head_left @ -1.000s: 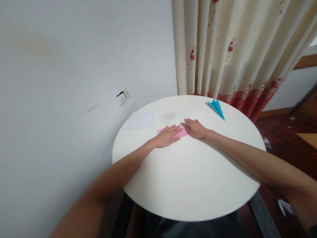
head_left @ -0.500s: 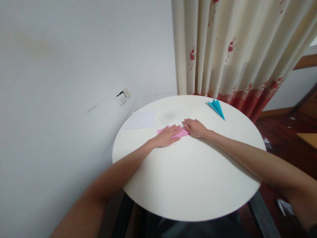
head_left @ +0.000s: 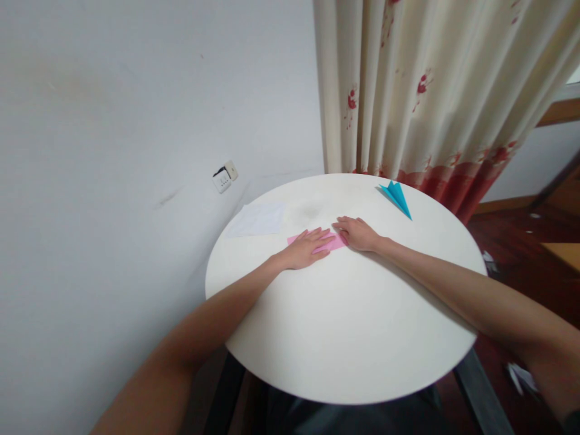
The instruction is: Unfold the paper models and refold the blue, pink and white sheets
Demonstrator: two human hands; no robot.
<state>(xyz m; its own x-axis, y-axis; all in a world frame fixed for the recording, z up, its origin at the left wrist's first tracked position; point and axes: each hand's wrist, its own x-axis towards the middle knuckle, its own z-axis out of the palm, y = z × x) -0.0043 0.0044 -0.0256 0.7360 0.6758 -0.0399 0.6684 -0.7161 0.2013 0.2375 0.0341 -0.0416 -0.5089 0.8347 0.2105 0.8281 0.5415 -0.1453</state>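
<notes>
The pink paper (head_left: 334, 242) lies folded on the round white table (head_left: 353, 338), past its middle. The left hand (head_left: 304, 249) and the right hand (head_left: 359, 234) press flat on it with fingers stretched, gripping nothing. A blue paper plane (head_left: 397, 197) and a white sheet (head_left: 259, 219) lie near the far rim, before the wall (head_left: 136, 121) and the curtain (head_left: 430, 90).

Folded paper (head_left: 334, 243) lies mid-table (head_left: 344, 338), paper plane (head_left: 397, 197) behind right.
</notes>
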